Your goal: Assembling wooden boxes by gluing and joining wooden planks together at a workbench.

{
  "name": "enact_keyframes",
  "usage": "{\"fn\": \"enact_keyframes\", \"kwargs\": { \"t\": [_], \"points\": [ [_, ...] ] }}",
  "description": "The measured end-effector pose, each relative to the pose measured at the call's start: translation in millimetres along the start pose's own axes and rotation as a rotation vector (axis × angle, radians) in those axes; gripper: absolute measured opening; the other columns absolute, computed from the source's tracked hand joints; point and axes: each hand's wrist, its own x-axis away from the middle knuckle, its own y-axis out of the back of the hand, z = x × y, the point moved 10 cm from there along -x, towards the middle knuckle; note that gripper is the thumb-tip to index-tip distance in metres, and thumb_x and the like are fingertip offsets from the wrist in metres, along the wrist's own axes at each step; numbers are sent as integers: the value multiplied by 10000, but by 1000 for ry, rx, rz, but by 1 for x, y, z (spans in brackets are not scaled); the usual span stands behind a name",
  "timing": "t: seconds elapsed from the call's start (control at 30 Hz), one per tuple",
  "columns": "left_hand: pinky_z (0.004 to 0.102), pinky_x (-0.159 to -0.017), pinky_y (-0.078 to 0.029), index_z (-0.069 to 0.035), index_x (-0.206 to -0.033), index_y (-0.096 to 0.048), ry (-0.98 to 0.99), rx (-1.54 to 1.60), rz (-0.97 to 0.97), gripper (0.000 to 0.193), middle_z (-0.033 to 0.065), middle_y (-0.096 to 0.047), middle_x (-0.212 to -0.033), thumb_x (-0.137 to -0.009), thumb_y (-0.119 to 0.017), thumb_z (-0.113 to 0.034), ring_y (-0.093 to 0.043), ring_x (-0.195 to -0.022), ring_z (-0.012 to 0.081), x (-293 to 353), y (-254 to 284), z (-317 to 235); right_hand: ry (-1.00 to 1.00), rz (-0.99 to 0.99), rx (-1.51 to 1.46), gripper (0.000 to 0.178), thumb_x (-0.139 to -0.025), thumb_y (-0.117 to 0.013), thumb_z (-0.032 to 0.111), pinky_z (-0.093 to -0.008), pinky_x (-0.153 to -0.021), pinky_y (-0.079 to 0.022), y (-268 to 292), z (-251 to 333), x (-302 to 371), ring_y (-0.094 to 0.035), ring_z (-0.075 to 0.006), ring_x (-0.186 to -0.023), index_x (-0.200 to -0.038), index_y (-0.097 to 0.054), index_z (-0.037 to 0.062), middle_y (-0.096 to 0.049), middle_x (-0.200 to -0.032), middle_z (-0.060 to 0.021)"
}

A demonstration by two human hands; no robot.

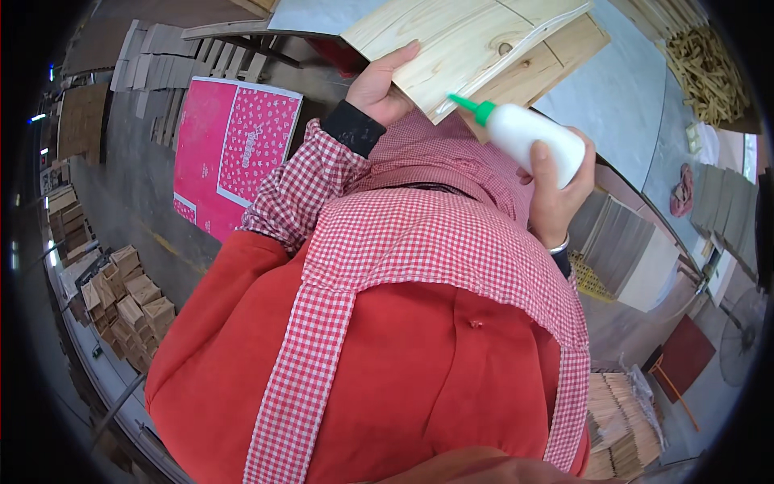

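In my right hand (558, 189) is a white glue bottle (536, 139) with a green nozzle, tilted so the tip points left. The tip is at the near end of a pale wooden board (451, 56), beside its right edge. A whitish line of glue (516, 47) runs along that edge. My left hand (385, 83) grips the board's near left corner, thumb on top and the other fingers mostly hidden beneath. Under the board's right side, a second wooden panel (568, 52) partly shows.
A grey-white worktable (621, 89) extends beyond and right of the boards. A pink patterned box (214, 153) stands at the left. Thin wood strips (703, 77) are heaped at the far right, and small wooden crates (133, 302) are stacked at the lower left.
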Motion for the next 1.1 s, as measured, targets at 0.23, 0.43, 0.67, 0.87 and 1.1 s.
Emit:
{"fn": "enact_keyframes", "kwargs": {
  "t": [0.23,0.43,0.67,0.87,1.1],
  "points": [
    [464,-1041,-429,-3,-1350,-367,-43,-32,5,489,180,-499,-1315,-928,-584,-124,-508,-1220,304,1,-3,-14,-32,23,-155,451,-865,-658,264,-271,-469,-450,-4,-9,0,-569,-171,-587,-1142,-472,-40,-600,-879,-139],
    [447,-1034,-434,9,-1368,-364,-152,-29,27,501,198,-486,-1346,-946,-566,-170,-517,-1213,307,-2,49,-94,49,-138,-314,462,-888,-614,311,-280,-482,-451,25,-2,-24,-570,-189,-580,-1140,-481,-52,-601,-871,-140],
    [461,-1043,-417,-8,-1366,-383,-316,-238,-207,496,184,-477,-1363,-953,-561,-217,-499,-1232,314,4,114,-158,-8,-370,-296,391,-917,-591,309,-272,-487,-451,63,-20,-53,-568,-174,-564,-1070,-498,-38,-604,-799,-128],
    [468,-1050,-402,-25,-1385,-376,-409,-36,-259,578,165,-462,-1390,-957,-530,-381,-478,-1255,318,19,133,-143,10,-352,-275,352,-894,-642,256,-272,-466,-463,49,-41,-105,-569,-158,-543,-1035,-495,-32,-608,-787,-120],
    [480,-1040,-396,31,-1274,-446,-27,159,-119,778,191,-544,-1255,-888,-434,-644,-490,-1233,338,58,123,-21,-8,-257,-79,383,-858,-697,235,-259,-446,-477,5,-79,-168,-587,-142,-536,-1034,-489,-34,-614,-789,-121]
  ]
}}
